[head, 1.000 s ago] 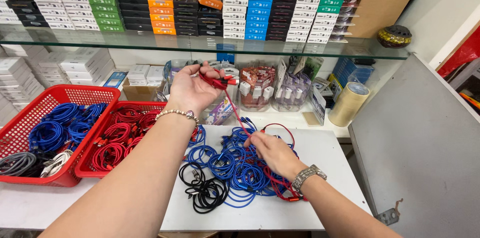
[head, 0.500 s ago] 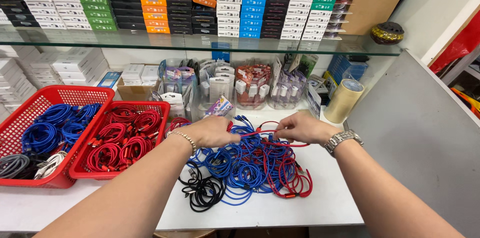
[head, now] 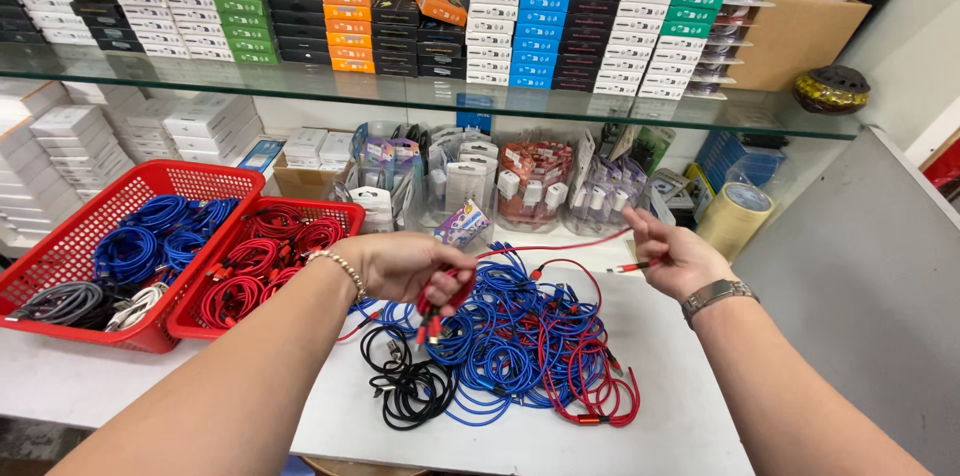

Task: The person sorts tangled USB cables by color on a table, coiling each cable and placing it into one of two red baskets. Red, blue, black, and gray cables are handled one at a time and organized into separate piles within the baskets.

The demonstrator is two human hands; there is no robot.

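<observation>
We've got the red cable (head: pixel 560 248) stretched over the worktop (head: pixel 680 376), left hand (head: pixel 405 266) closed around its gathered loops, right hand (head: pixel 675 256) pinching the plug end. Light, floppy, probably tangles easily, so best gripped near the ends.

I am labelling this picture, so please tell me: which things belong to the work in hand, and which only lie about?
In hand:
left hand
right hand
red cable
cable pile

Lying about:
red baskets
tape roll
stacked boxes
glass shelf
</observation>
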